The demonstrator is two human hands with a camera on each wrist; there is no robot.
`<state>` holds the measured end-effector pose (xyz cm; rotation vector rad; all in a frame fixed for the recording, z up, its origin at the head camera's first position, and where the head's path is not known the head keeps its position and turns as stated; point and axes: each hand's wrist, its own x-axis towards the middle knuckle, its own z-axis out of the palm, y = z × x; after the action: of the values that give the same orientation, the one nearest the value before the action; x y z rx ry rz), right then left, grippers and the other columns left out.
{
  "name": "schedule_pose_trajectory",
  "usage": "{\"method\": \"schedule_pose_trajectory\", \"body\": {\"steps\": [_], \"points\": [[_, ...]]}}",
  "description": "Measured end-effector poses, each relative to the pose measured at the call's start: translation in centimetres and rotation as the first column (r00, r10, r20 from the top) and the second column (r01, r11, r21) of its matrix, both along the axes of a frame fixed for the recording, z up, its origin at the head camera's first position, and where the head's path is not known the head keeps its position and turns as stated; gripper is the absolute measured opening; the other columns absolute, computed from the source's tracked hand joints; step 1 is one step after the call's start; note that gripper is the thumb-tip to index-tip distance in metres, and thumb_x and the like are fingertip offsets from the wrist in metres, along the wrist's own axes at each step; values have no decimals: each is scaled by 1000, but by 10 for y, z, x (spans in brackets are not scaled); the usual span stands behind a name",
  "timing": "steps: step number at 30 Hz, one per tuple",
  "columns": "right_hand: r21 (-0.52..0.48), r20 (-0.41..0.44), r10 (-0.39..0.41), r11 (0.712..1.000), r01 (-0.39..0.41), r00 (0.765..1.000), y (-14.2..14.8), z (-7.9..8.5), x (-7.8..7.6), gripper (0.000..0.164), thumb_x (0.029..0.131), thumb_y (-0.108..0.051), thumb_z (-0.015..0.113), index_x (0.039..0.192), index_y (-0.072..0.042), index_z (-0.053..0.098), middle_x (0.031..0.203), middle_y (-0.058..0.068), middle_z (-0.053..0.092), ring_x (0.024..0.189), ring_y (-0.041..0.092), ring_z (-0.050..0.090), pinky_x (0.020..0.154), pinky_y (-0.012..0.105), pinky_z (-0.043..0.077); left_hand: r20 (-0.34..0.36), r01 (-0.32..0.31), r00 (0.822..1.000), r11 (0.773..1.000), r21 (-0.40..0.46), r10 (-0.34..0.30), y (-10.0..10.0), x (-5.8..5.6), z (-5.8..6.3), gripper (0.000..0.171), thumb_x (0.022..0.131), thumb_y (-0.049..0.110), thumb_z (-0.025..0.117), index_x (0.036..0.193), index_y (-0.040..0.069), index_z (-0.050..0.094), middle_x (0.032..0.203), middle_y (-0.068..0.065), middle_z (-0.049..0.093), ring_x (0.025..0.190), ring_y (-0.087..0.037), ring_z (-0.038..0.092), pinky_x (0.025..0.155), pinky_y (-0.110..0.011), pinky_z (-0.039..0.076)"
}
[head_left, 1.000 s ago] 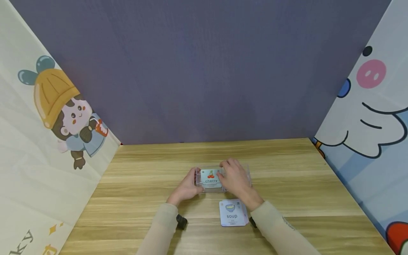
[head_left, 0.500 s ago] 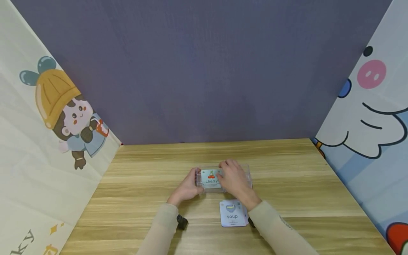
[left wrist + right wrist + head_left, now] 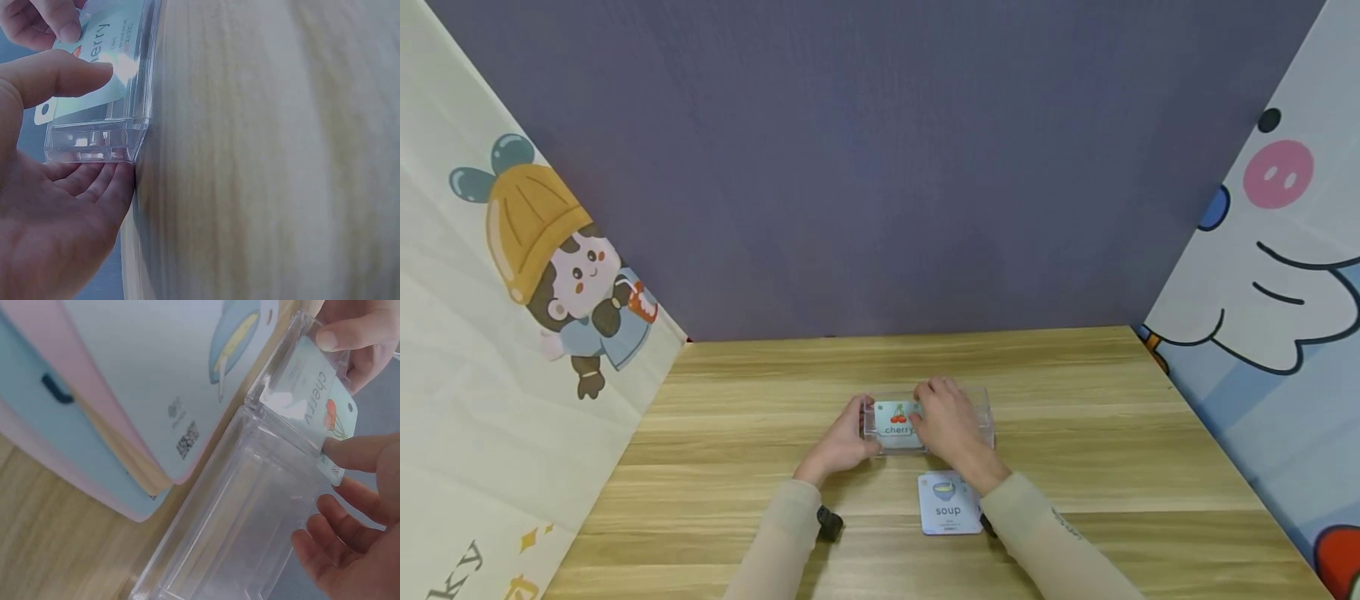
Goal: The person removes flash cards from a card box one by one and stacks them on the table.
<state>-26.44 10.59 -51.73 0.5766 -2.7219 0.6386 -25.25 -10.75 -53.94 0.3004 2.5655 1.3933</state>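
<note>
A clear plastic box [image 3: 231,519] with two compartments stands on the table. In its left compartment is a pale card [image 3: 891,414] with cherries and the word "cherry". My left hand [image 3: 838,442] grips the box's left end, thumb on the front side and fingers round the end wall. My right hand [image 3: 952,423] pinches the cherry card's right edge between thumb and index finger; the other fingers are loosely bent over the box. The right compartment holds no card in the right wrist view. Whether more cards lie beneath the cherry card, I cannot tell.
A stack of cards [image 3: 950,504] lies on the wooden table [image 3: 737,500] in front of the box, "soup" on top. In the right wrist view its lower cards fan out. A dark partition [image 3: 880,208] rises behind, with printed cloth walls at both sides.
The cherry card sits slightly lower in the box, its word now meeting the box's front edge. The right hand has shifted a little with it; the left hand keeps its place.
</note>
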Motion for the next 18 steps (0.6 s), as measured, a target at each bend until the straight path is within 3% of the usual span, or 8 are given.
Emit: {"method": "schedule_pose_trajectory", "body": {"steps": [9,18], "points": [[-13,-30,-10,1000,10,999,0,-5,0,28,82,-19,83,104,-8,71,103,9,69,98,26,60,91,41,53,-9,-2,1000,1000,-5,2,0,0,-1,83,77,3,74,149,-1,34,137,-17,51,126,-31,52,111,-49,42],[-123,-16,-16,992,14,1000,0,-6,1,20,83,-9,80,99,-10,68,91,4,69,86,21,57,76,35,52,-13,5,1000,1000,1,-5,2,1,-1,81,75,1,74,147,-1,35,134,-16,53,124,-30,53,110,-49,42]]}}
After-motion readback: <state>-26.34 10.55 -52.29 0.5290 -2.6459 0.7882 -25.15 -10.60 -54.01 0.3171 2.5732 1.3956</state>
